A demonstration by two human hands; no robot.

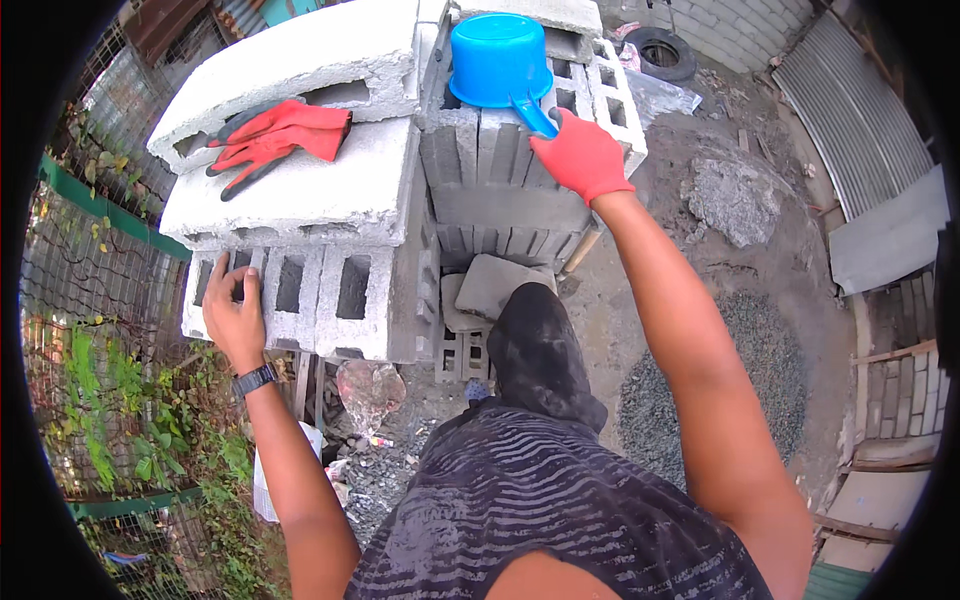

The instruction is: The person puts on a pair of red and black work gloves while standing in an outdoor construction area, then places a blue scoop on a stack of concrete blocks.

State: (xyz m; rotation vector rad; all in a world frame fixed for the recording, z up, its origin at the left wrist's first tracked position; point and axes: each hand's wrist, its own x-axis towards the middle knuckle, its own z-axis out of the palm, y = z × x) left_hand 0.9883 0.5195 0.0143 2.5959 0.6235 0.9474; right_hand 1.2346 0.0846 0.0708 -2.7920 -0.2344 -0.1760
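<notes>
My right hand (583, 157), in a red glove, is closed round the handle of a blue plastic dipper (497, 55). The dipper sits upside down on top of stacked concrete hollow blocks. My bare left hand (234, 308), with a dark watch at the wrist, grips the end of a hollow block (208, 318) at the left stack's near side. Its thumb and fingers curve at the block's holes, and some fingertips are hidden. A pair of red work gloves with dark fingertips (285, 140) lies on a flat block (350, 195) above that hand.
A wire fence with vines (110, 350) runs along the left. Loose blocks (503, 285) lie low between the stacks, near my leg. On the right are a gravel pile (740, 370), a rough grey mound (735, 200), a tyre (660, 53) and corrugated sheets (850, 110).
</notes>
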